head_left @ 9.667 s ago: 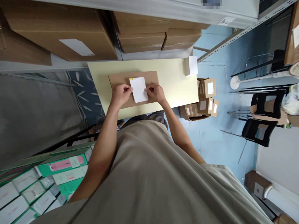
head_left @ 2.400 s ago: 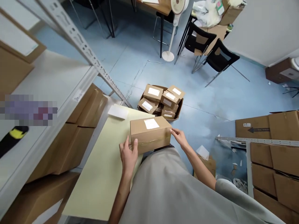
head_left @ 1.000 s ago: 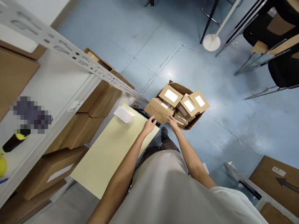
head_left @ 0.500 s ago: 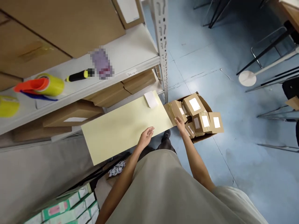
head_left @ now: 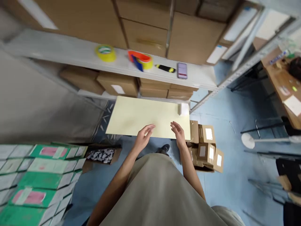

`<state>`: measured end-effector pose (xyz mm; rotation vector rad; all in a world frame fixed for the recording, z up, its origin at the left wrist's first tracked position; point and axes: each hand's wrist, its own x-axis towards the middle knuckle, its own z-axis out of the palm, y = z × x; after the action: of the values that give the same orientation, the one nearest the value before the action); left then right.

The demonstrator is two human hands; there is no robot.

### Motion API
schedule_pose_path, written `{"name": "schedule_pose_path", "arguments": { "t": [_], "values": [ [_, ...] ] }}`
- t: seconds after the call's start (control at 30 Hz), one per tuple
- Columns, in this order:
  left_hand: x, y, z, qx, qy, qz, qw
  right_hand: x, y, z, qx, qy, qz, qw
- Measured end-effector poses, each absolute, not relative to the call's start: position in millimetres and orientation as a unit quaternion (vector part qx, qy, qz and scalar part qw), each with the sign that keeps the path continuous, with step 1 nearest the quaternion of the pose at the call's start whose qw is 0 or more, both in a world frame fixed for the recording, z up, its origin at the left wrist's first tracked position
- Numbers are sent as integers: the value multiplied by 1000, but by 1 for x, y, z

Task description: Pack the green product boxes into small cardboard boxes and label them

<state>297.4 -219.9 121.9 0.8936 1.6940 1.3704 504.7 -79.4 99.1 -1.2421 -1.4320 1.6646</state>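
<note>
The blue floor (head_left: 235, 188) spread under a grey metal shelf (head_left: 70, 51) and a pale yellow counter (head_left: 141, 116). The left hand (head_left: 143, 135) hung over the counter's near edge, fingers parted from the thumb and holding nothing. The right hand (head_left: 178, 133), loosely curled with its grasp apart and nothing in it, hung near the near right corner. Beside the far right corner stood a small white block (head_left: 184, 109), perhaps a stack of labels. Just past the right edge, brown cartons (head_left: 208, 134) lay gathered in a larger open box on the floor, several with white labels facing up. Those looked finished, as far as their visible faces showed; how many others remained could not be told, and neither hand had one in work. Beyond the far edge, the shelf bore a yellow tape roll (head_left: 107, 56), a black and yellow marker (head_left: 166, 68) and a phone (head_left: 182, 70).
</note>
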Motion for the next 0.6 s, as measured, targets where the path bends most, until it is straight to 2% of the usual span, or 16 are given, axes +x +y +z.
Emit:
{"name": "schedule_pose_path", "arguments": {
  "t": [0.13,0.33,0.6],
  "values": [
    [241,-315,127,259,693,604,296,428,-129,123,-399,-602,651,234],
    [180,-464,109,71,713,681,151,303,-214,128,-283,-667,682,99],
    [171,-631,81,-168,712,681,-15,175,-325,135,-126,-722,673,-96]
  ]
}}
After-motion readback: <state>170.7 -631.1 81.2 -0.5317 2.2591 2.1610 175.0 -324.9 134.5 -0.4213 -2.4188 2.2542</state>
